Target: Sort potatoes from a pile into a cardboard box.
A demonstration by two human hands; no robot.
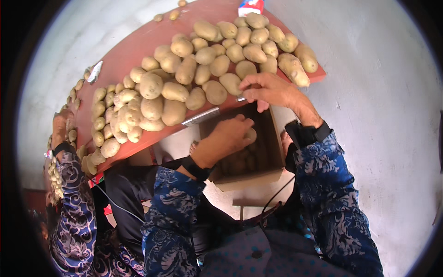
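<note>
My left hand (pixel 226 142) is closed around a small potato (pixel 250 135), above an open cardboard box (pixel 251 179). More potatoes (pixel 235 162) lie in shadow inside the box. At the table edge, my right hand (pixel 272 90) has its fingers bent and its thumb apart, hanging lower. Its fingertips touch or nearly touch the right side of a potato (pixel 230 83); nothing shows in its grasp. A large spread of potatoes (pixel 186 69) covers the red-brown table (pixel 123 51), some stacked on others.
A co-worker's hand (pixel 59 129) is among further potatoes at the far left, with a patterned sleeve (pixel 74 207) below. A silver strip (pixel 200 117) runs along the table edge. A red-and-white packet (pixel 251 7) lies at the back. A dark cable (pixel 277 194) hangs near the box.
</note>
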